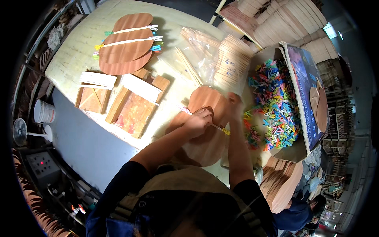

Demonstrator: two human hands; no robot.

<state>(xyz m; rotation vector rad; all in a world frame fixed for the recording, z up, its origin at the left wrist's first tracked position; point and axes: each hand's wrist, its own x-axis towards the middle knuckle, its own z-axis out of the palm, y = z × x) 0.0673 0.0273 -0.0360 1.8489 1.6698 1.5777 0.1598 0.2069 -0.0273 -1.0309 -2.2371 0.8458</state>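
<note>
Your left hand [197, 121] presses a thin pale strip [197, 116] onto the guitar-shaped wood panel [205, 118] lying at the near edge of the bench [75, 59], fingers clenched on the strip. Your right hand [235, 103] rests on the panel's right edge just beside the box of coloured clips [276, 106]; I cannot tell its grip.

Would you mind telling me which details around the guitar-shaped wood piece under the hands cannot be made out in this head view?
- Whether the right hand grips a clip: fingers blurred, too small.
- Near end of the wood piece: hidden by the forearms and body.
- The thin strip under the left hand: mostly covered by that hand.
- Single clips in the cardboard box: too small, tangled.
- Stacked wood pieces at lower right: partly behind the right arm.
</note>
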